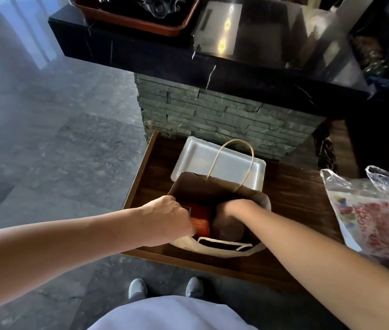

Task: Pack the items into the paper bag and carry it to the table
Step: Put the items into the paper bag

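A brown paper bag [203, 186] with a twine handle stands open on a low dark wooden shelf [293, 186]. Both my hands reach into its mouth. My left hand [167, 216] is closed around an orange-red box [200, 225] on the bag's left side. My right hand [232, 208] is deep in the bag, wrapped over a brown cup-like container [229, 231]; its fingers are hidden. A white-edged dark item [224, 245] lies along the bag's near wall.
A white tray [226, 160] sits behind the bag against a stone pillar [212, 110]. A clear plastic bag with red print [379, 215] lies on the shelf at right. A black counter [188, 55] overhangs above, bearing a brown tray [136, 22]. Grey stone floor lies at left.
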The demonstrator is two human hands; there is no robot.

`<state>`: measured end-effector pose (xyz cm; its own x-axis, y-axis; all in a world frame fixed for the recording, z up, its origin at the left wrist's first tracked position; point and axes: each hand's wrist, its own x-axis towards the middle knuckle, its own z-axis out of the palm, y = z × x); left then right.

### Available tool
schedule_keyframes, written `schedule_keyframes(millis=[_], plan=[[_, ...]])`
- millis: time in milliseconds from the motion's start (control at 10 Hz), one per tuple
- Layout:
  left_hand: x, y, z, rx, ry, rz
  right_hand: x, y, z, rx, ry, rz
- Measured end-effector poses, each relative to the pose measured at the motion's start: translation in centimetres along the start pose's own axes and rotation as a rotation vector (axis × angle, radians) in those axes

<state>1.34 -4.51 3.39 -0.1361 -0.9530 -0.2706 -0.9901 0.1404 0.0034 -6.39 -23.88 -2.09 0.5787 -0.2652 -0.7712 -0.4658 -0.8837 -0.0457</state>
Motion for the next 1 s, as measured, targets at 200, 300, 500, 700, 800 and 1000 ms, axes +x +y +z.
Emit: schedule_keyframes(millis=[200,300,500,700,800,1000], plan=[[0.2,0.8,0.1,0.012,0.015,0.037,-3.9,0.1,-3.1,0.072,0.053,0.044],[-0.2,1.2,0.1,0.015,-0.037,0.055,-4.5,1.2,-3.3,0.040,0.108,0.025],[-1.0,2.8,0.7,0.019,-0.056,0.106,-3.7,1.0,-0.3,-0.135,0.080,-0.023],[-0.8,3.2,0.6,0.028,-0.044,0.103,-1.8,0.6,1.8,-0.079,0.057,-0.015],[-0.9,3.1,0.5,0.013,-0.030,0.098,-1.3,0.7,2.5,-0.058,0.017,-0.024],[-0.9,3.0,0.8,0.004,-0.012,0.091,-1.5,1.2,1.3,-0.123,-0.053,-0.022]])
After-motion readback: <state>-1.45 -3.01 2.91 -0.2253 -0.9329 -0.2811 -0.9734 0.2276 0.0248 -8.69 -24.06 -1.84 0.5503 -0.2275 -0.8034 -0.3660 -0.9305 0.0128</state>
